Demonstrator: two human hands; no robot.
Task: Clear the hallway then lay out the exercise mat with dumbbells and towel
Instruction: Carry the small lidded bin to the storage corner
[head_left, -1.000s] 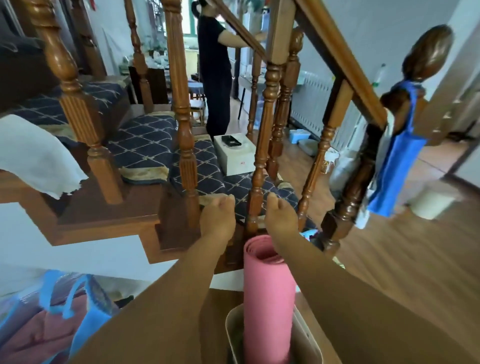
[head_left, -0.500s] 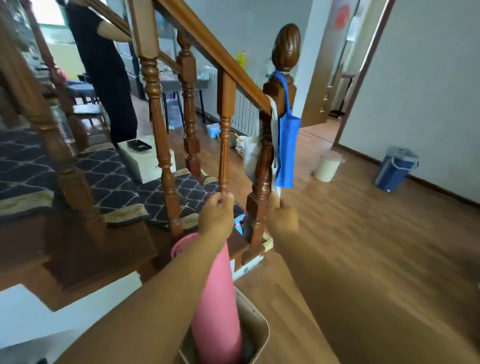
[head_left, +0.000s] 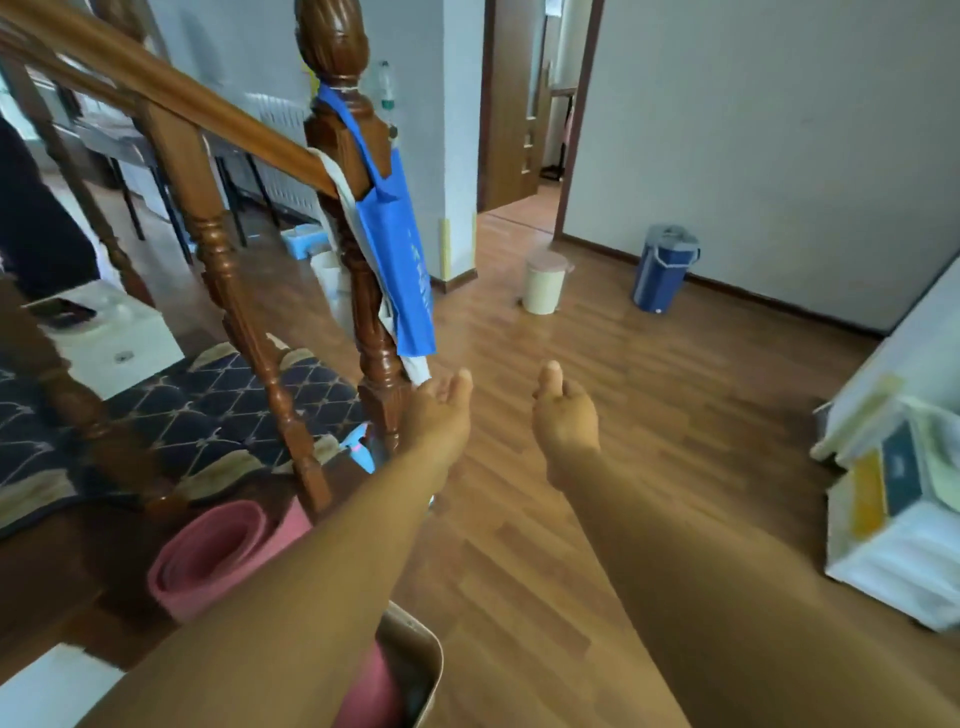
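Standing on end in a tan container (head_left: 415, 654), the rolled pink mat (head_left: 208, 551) sits on the near side of the newel post (head_left: 363, 291), low down and close to the person. Its long axis runs roughly upright with a lean. The spiral top end tips toward the carpeted stairs, and the lower end sits inside the container.

The left forearm crosses over the mat, so the roll lies back along that arm, behind and below the left hand (head_left: 441, 410). That hand reaches just beside the base of the newel post. The right hand (head_left: 566, 421) hangs over the wooden floor (head_left: 675, 415), farther from the post and well apart from the mat.

Each grip is slack and empty, with fingers loose and thumbs raised. The left hand looks the likelier one to take the roll, by drawing back and down.

A blue bag (head_left: 400, 249) hangs on the post. Beyond the post, a cream bin (head_left: 543, 283) and a blue bucket (head_left: 665, 270) stand on the floor, probably awaiting clearing.
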